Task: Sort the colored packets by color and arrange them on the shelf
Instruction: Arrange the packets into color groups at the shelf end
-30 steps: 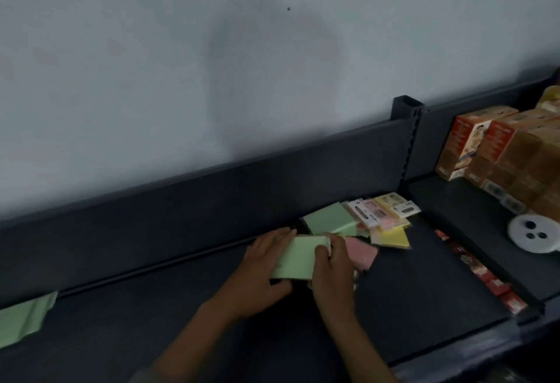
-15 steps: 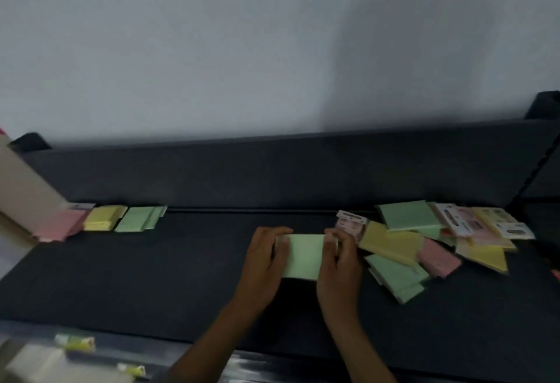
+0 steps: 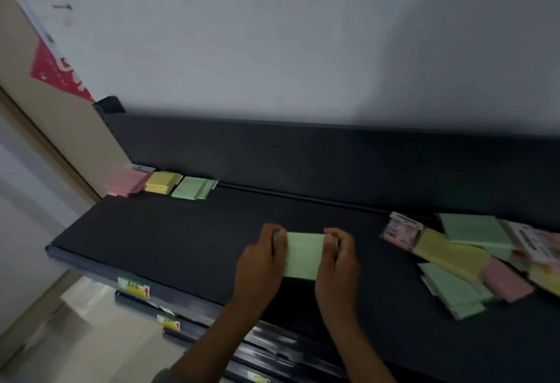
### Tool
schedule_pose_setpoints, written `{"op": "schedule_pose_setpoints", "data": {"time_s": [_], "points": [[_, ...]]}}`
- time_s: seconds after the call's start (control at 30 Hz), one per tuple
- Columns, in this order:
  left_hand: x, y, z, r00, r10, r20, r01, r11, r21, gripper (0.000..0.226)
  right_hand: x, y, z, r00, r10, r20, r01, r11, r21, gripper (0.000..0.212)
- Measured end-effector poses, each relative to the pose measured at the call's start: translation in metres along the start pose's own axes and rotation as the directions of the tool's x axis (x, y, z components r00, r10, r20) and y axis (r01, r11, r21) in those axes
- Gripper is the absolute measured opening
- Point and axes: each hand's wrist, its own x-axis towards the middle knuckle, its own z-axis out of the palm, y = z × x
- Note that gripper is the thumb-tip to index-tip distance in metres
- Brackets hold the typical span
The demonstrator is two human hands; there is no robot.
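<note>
Head view: two hands hold one green packet [image 3: 304,255] over the dark shelf [image 3: 188,240], lower centre of the frame.

Left hand [image 3: 261,264] grips the packet's left edge and right hand [image 3: 339,261] its right edge, fingers curled round it. At upper left, against the back panel, lie sorted pink packets [image 3: 127,182], yellow packets [image 3: 162,182] and green packets [image 3: 194,187] side by side. A mixed pile [image 3: 472,261] lies at the right edge.

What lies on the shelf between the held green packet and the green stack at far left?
Nothing visible: bare shelf runs from the green packet, held by both hands, to the green stack.
</note>
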Motion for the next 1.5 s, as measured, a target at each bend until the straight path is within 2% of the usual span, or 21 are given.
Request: {"op": "schedule_pose_setpoints", "data": {"time_s": [0.27, 0.33, 0.63, 0.83, 1.03, 1.13, 1.27, 1.5], "points": [[-0.002, -0.029, -0.022, 0.999, 0.036, -0.011, -0.036, 0.999, 0.035, 0.030, -0.010, 0.002, 0.027, 0.996, 0.051, 0.073, -0.045, 0.995, -0.094, 0.013], [-0.002, -0.041, -0.032, 0.999, 0.034, 0.001, -0.034, 0.998, 0.049, 0.038, -0.017, 0.000, 0.039, 0.992, 0.072, 0.100, -0.061, 0.992, -0.111, 0.011], [-0.016, -0.133, -0.117, 0.999, -0.027, 0.017, 0.027, 1.000, -0.005, 0.040, -0.075, -0.023, 0.142, 0.956, 0.092, 0.277, -0.062, 0.991, -0.116, 0.044], [-0.024, -0.197, -0.188, 0.996, -0.085, -0.011, 0.085, 0.995, -0.060, 0.047, -0.119, -0.037, 0.226, 0.945, 0.044, 0.325, -0.008, 0.994, -0.113, 0.056], [-0.033, -0.253, -0.243, 0.989, -0.143, -0.048, 0.142, 0.990, -0.023, 0.050, -0.156, -0.046, 0.294, 0.919, 0.039, 0.393, 0.019, 0.990, -0.143, 0.062], [-0.035, -0.272, -0.265, 0.989, -0.134, -0.065, 0.134, 0.991, -0.004, 0.049, -0.172, -0.052, 0.320, 0.910, 0.060, 0.411, 0.008, 0.987, -0.162, 0.065], [-0.037, -0.292, -0.284, 0.989, -0.131, -0.068, 0.130, 0.991, -0.021, 0.060, -0.186, -0.056, 0.343, 0.890, 0.085, 0.447, 0.006, 0.980, -0.197, 0.074], [-0.037, -0.314, -0.297, 0.991, -0.111, -0.077, 0.111, 0.994, -0.005, 0.060, -0.194, -0.058, 0.369, 0.828, 0.081, 0.555, 0.089, 0.958, -0.273, 0.090]]}}
